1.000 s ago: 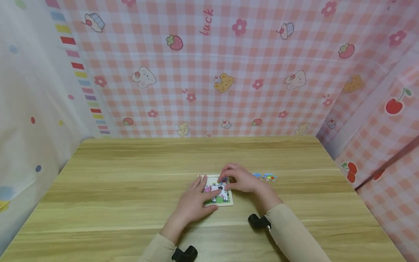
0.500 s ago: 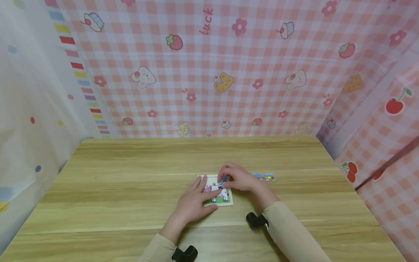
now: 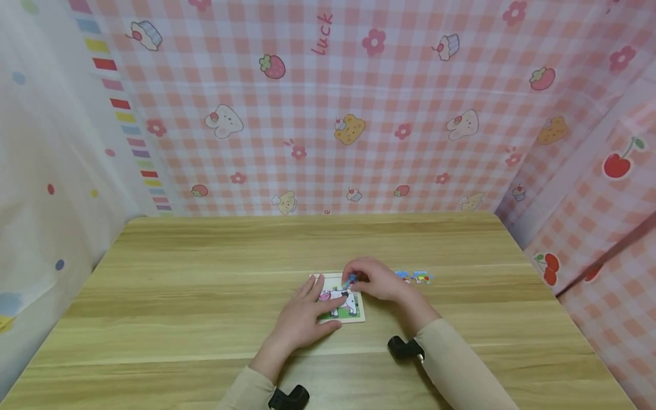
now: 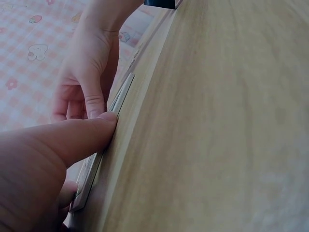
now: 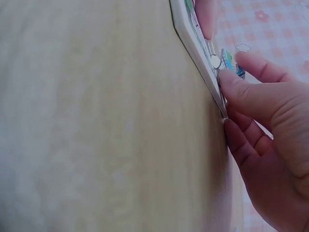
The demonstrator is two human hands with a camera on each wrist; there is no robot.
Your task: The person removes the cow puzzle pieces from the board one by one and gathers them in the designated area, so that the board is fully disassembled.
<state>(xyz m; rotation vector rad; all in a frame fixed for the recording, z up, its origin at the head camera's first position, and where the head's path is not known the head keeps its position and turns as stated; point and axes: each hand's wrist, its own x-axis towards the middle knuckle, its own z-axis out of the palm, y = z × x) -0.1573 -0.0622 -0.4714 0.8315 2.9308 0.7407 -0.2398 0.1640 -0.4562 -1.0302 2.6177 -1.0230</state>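
Note:
A small jigsaw puzzle board (image 3: 349, 311) with a cow picture and a pale frame lies on the wooden table. My left hand (image 3: 301, 313) rests on its left side, fingers stretched over the cow. At the board's upper right, my right hand (image 3: 378, 281) pinches a blue puzzle piece (image 5: 227, 58) between thumb and fingertips. In the right wrist view the piece stands tilted over the board surface, and lower fingers touch the board's edge. The fingers partly hide the piece and that corner in the head view.
Two loose blue puzzle pieces, one more hidden (image 3: 402, 276) and one with yellow and red marks (image 3: 422, 277), lie right of the board behind the right hand. A checked pink curtain (image 3: 307, 165) hangs behind the wooden table (image 3: 205, 296).
The right hand shifts only slightly over the upper right corner. More of the blue piece shows between its fingers than a second ago. The left hand and board stay in place.

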